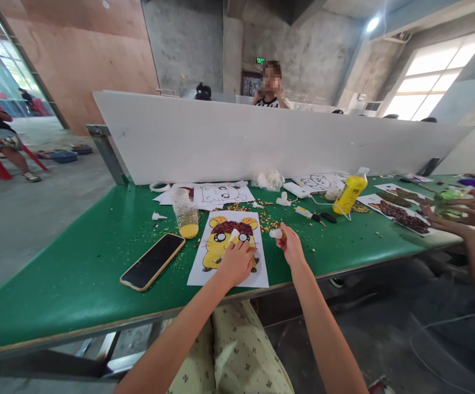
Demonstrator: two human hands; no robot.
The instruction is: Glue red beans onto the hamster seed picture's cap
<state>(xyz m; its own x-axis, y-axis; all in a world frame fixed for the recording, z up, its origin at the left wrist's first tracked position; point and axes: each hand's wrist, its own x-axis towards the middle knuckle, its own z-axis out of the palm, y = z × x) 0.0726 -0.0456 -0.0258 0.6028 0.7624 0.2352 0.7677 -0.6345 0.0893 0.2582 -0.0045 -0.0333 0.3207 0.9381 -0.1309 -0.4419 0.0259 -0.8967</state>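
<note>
- Picture [213, 250]: on table [81, 279], in front of the body; long axis running away from it.
- Left hand [238, 262]: the nearer, over the picture; fingers bent, white tip [234, 235] at fingertips, whether gripped cannot be told.
- Right hand [292, 246]: just right of picture; fingers closed round small bottle [277, 233], lying crosswise, white end toward picture.

left fingers [243, 247] over hamster picture [210, 255], right fingers [289, 234] beside
</note>
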